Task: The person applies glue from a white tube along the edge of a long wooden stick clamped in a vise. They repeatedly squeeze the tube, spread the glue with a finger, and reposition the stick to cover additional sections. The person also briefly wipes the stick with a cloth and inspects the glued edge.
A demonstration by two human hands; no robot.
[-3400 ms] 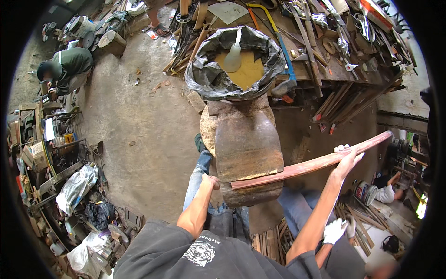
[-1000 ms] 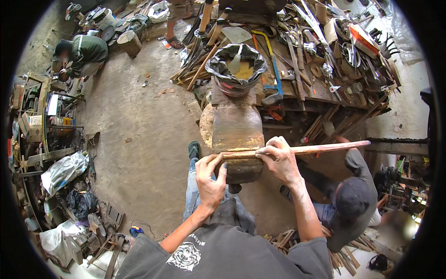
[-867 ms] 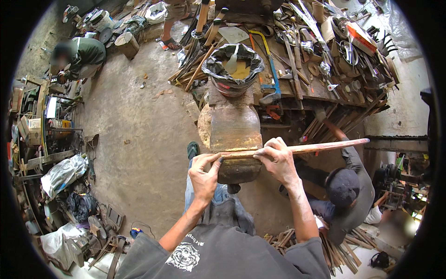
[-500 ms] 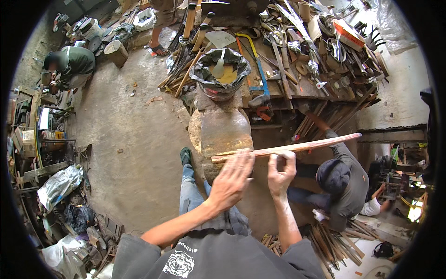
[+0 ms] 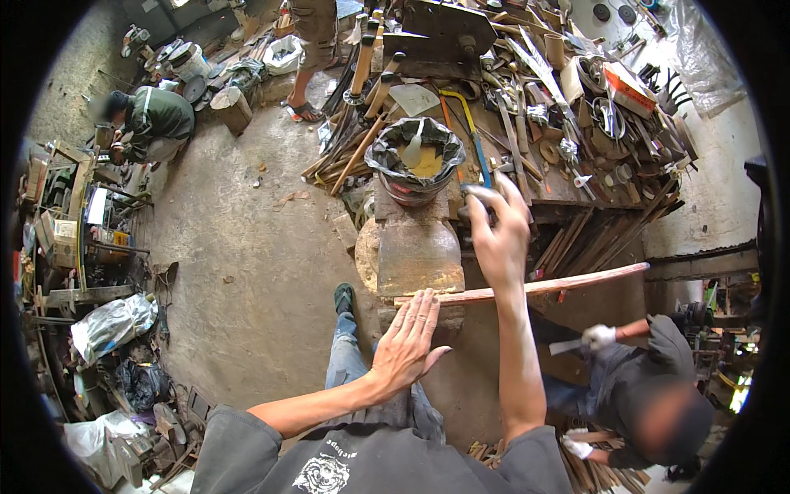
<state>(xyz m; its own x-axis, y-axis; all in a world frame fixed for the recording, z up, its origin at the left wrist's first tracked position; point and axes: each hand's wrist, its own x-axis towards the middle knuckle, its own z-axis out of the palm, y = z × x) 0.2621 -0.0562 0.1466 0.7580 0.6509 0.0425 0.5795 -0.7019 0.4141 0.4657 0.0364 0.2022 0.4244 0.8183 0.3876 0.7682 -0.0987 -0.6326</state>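
Observation:
A long, thin, slightly curved wooden stick [image 5: 568, 284], pale with reddish streaks, lies across the near edge of a worn wooden block [image 5: 420, 255]. My left hand [image 5: 405, 342] rests flat on the stick's left end, fingers stretched out. Raised above the stick, my right hand [image 5: 500, 239] reaches forward to the bench edge with fingers bent and apart, and I see nothing held in it. Close by its fingertips is a saw [image 5: 477, 148] with a yellow and blue frame; my hand hides its lower end. The right forearm covers part of the stick.
Beyond the block stands a bucket [image 5: 415, 189] lined with black plastic, holding yellowish material and a pale scoop-like tool. Tools and scraps crowd the bench [image 5: 576, 193]. At right, a gloved co-worker [image 5: 634, 370] sits close to the stick's far end. Another person [image 5: 160, 123] crouches far left.
My right hand has left the stick and moved forward to the bench edge. The left hand has flattened onto the stick. The co-worker at right has leaned back from the bench, now showing gloved hands.

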